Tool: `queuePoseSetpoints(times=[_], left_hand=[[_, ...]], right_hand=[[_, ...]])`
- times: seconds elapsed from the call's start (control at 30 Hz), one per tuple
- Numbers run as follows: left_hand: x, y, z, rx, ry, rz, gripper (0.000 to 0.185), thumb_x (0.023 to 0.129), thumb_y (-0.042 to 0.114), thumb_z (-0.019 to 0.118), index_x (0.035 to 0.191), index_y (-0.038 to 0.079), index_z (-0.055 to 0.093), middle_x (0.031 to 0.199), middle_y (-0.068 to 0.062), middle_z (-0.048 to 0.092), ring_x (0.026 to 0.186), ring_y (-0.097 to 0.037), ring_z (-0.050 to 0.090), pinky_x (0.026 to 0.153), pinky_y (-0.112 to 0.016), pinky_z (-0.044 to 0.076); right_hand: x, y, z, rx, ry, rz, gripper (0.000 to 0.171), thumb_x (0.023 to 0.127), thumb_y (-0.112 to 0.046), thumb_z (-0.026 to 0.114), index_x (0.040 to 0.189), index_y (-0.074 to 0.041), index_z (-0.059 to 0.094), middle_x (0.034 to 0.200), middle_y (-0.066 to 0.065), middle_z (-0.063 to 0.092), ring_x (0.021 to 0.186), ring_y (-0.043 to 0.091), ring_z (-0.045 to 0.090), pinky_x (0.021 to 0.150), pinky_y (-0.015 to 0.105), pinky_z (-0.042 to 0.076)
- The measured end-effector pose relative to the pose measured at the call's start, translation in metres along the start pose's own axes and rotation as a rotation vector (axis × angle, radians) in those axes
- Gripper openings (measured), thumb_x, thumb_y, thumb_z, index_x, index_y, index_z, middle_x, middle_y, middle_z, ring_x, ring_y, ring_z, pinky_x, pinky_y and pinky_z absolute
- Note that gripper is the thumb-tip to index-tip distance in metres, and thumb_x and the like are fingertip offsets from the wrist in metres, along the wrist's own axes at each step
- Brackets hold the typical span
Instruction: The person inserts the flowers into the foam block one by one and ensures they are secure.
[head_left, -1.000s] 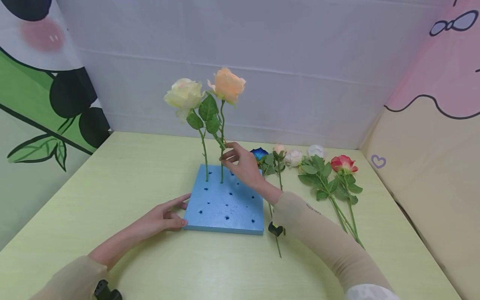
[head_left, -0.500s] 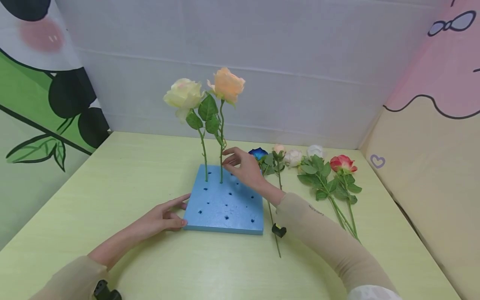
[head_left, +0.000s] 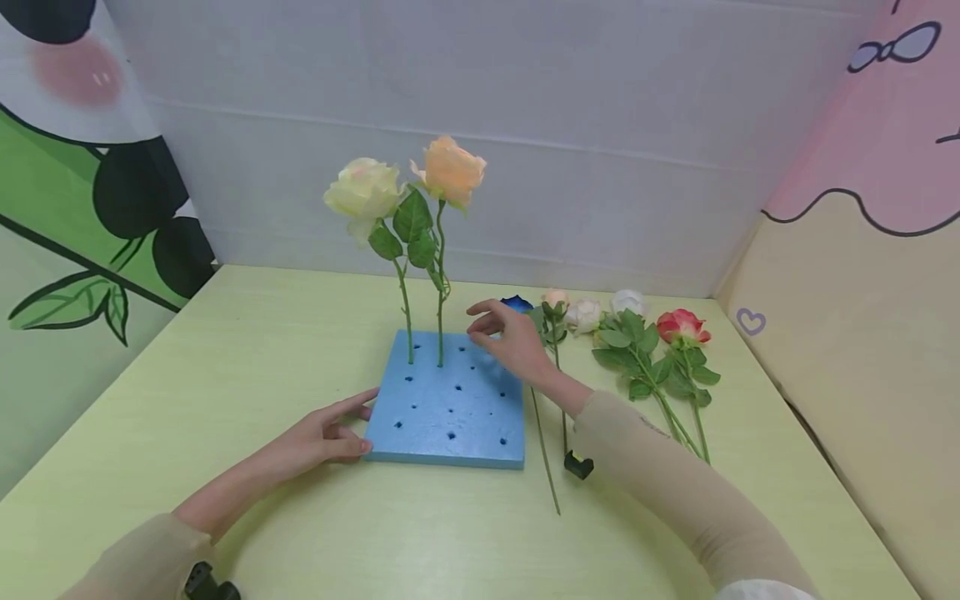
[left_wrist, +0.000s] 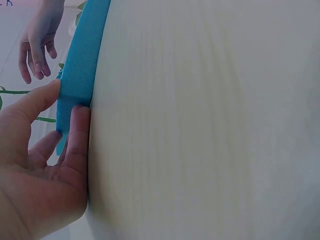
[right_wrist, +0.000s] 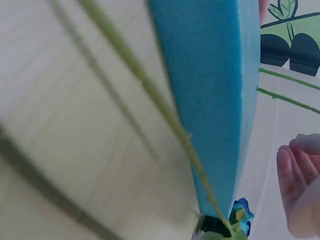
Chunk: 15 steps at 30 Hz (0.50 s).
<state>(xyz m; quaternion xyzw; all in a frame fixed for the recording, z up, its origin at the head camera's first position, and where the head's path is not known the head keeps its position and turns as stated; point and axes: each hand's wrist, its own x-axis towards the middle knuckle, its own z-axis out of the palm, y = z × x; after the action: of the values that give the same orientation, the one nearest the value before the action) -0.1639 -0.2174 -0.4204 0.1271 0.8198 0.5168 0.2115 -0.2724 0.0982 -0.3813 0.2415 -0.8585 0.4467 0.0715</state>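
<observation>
**Steadily Does It: Foam Block Braced, Free Hand Over the Loose Stems**

Currently the left hand point(head_left: 322, 437) lies at the lower left corner of the blue foam block point(head_left: 450, 404), at the middle of the head view; the left wrist view shows its thumb and fingers pinching that corner against the table point(head_left: 225, 350). The right hand point(head_left: 513, 337) hovers over the block's upper right part, its grip loosely spread and holding nothing, near the blue flower head point(head_left: 516, 304) lying just right of the block.

To do this step well, the judgement is that the left hand should press the block flat so it cannot slide or tip under the tall stems. The right hand does best taking a loose stem low down, well under the leaves, since a thin stem probably bends if pushed from high up. Bringing it down straight over an open hole should keep it upright like its neighbours.

Counted:
- One foam block, with about a dozen open holes showing.
- Two roses standing in its far row: a cream rose point(head_left: 363, 190) and a peach rose point(head_left: 448, 171), side by side.
- Five flowers lying on the table at centre right: blue, pale pink point(head_left: 557, 298), white point(head_left: 585, 315), another white point(head_left: 628, 302) and a red rose point(head_left: 681, 326).
- Two hands, both in beige sleeves.
</observation>
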Motion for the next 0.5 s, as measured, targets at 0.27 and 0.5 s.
queuePoseSetpoints(times=[0.27, 0.5], left_hand=[[0.0, -0.001, -0.001, 0.006, 0.003, -0.021, 0.082, 0.09, 0.028, 0.072, 0.157, 0.016, 0.026, 0.145, -0.019, 0.04, 0.092, -0.017, 0.063, 0.081, -0.025, 0.052], [0.0, 0.0, -0.001, 0.008, -0.008, -0.001, 0.08, 0.091, 0.025, 0.07, 0.157, 0.015, 0.026, 0.144, -0.02, 0.041, 0.09, -0.015, 0.063, 0.079, -0.024, 0.05]], right_hand=[[-0.012, 0.01, -0.014, -0.035, 0.02, 0.021, 0.03, 0.093, -0.011, 0.068, 0.122, -0.013, 0.063, 0.102, 0.007, 0.075, 0.097, 0.021, 0.072, 0.083, 0.038, 0.057], [-0.021, 0.022, -0.027, -0.037, 0.017, 0.035, 0.032, 0.092, -0.007, 0.069, 0.123, -0.012, 0.063, 0.105, 0.01, 0.074, 0.098, 0.021, 0.07, 0.083, 0.039, 0.056]])
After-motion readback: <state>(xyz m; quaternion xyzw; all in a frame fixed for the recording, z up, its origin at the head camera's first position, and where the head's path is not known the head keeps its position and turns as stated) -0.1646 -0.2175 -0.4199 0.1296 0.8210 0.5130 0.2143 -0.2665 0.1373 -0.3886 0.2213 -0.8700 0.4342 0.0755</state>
